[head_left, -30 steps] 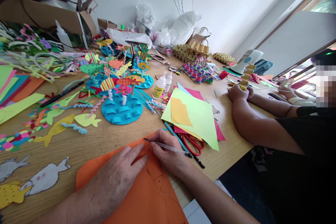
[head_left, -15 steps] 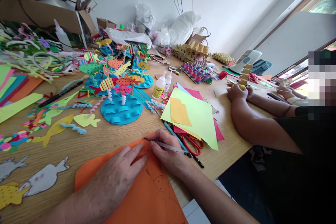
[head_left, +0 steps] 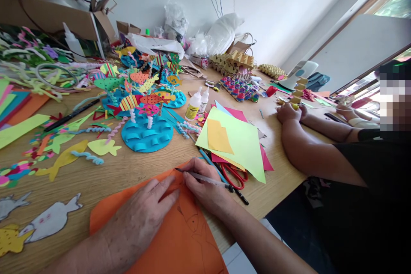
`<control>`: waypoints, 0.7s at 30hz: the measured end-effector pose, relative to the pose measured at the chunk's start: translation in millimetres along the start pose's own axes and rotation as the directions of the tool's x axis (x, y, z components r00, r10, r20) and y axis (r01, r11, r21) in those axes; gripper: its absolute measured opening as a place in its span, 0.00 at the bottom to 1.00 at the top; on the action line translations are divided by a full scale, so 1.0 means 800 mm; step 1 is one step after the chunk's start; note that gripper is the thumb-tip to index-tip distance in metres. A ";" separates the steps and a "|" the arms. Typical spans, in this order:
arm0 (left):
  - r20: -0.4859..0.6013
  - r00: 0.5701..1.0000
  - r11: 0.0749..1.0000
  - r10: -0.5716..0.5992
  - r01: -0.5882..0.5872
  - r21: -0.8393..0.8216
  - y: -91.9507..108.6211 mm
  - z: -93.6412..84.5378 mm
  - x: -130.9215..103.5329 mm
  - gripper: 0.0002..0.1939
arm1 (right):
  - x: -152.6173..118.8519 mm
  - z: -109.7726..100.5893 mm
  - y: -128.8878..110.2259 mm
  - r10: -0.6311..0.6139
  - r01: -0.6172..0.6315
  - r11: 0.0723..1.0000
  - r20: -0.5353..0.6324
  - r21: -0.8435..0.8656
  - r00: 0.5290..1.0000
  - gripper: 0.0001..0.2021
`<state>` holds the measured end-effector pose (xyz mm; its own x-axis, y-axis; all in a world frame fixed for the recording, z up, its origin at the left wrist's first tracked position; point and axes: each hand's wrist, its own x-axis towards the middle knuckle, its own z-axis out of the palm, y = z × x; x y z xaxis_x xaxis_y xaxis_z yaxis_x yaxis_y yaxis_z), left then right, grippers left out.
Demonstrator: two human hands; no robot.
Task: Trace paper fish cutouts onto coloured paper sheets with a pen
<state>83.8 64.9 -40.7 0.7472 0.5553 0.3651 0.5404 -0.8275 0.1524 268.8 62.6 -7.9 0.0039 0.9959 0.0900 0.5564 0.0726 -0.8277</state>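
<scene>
Across an orange sheet of paper my left hand lies flat, fingers stretched out and pressing it to the table. My right hand grips a pen with a clear barrel and black end, its tip on the sheet near the far corner. Fish outlines are drawn on the paper between and below my hands. Just past my right hand lie red-handled scissors, partly under a light green sheet. A blue round paper base carrying paper fish stands beyond my left hand.
Glue bottles stand behind the paper pile. Cut-out paper fish and a black marker lie at left. Egg cartons are stacked at the back. Another person's hands work at the table's right side.
The view has shifted very slightly, so objects sit a little further left. Both my hands and the pen stay in nearly the same place on the orange paper.
</scene>
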 end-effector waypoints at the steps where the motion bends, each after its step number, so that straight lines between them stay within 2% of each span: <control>1: -0.003 1.000 1.000 0.001 -0.001 -0.002 0.000 0.000 0.000 0.27 | 0.000 0.000 0.000 0.002 -0.002 1.000 0.000 -0.010 1.000 0.07; 4: -0.010 1.000 1.000 0.013 -0.013 0.004 0.000 -0.005 0.003 0.27 | 0.000 0.000 0.000 -0.003 0.003 1.000 -0.004 -0.029 1.000 0.07; 8: 0.039 0.997 0.998 0.060 -0.060 -0.012 -0.003 -0.012 0.005 0.26 | -0.001 0.000 0.000 -0.023 0.023 1.000 -0.004 -0.016 1.000 0.07; 12: 0.027 0.999 0.999 0.033 -0.032 -0.016 -0.005 -0.013 0.005 0.25 | -0.001 0.000 0.000 -0.028 0.028 1.000 -0.006 -0.005 1.000 0.07; 15: 0.066 0.995 0.997 0.073 -0.071 -0.032 -0.006 -0.015 0.006 0.23 | 0.000 0.000 0.000 -0.022 0.022 1.000 -0.014 -0.012 1.000 0.07; 21: 0.065 0.994 0.996 0.086 -0.085 -0.011 -0.005 -0.021 0.011 0.25 | 0.000 0.000 -0.001 -0.019 0.018 1.000 -0.013 -0.020 1.000 0.07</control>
<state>81.7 71.3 -22.8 0.8143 0.4864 0.3168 0.4706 -0.8727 0.1305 268.7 62.5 -7.4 0.0047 0.9936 0.1128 0.5730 0.0898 -0.8146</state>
